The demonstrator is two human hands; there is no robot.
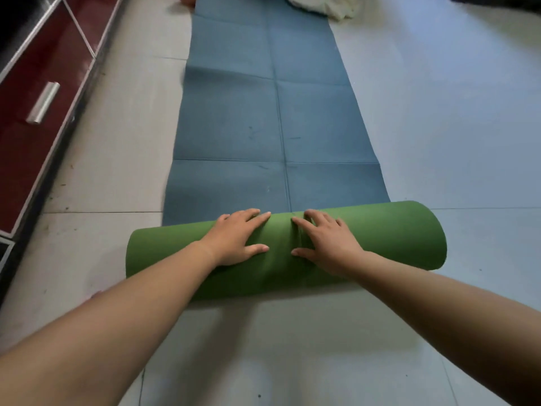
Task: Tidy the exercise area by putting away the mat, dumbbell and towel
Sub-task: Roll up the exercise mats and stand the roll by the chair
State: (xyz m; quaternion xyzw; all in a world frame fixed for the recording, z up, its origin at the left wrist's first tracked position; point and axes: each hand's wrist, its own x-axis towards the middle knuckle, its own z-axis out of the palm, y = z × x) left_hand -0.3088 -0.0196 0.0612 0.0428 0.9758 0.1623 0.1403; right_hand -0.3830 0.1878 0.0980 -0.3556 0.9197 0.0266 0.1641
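On the rolled part of the green-backed blue foam exercise mat (380,232), left hand (237,237) and right hand (329,246) press flat, fingers straight, near each other. The mat's blue stretch lies unrolled on the pale tiled floor (468,112). Crumpled cream towel (322,7) sits on its far end, dark-red cabinet (35,54) at left.

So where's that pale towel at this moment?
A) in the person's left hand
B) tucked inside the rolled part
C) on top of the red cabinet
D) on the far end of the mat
D: the towel lies crumpled on the far, unrolled end of the mat, while the left hand and right hand both press on the green rolled part and hold nothing.
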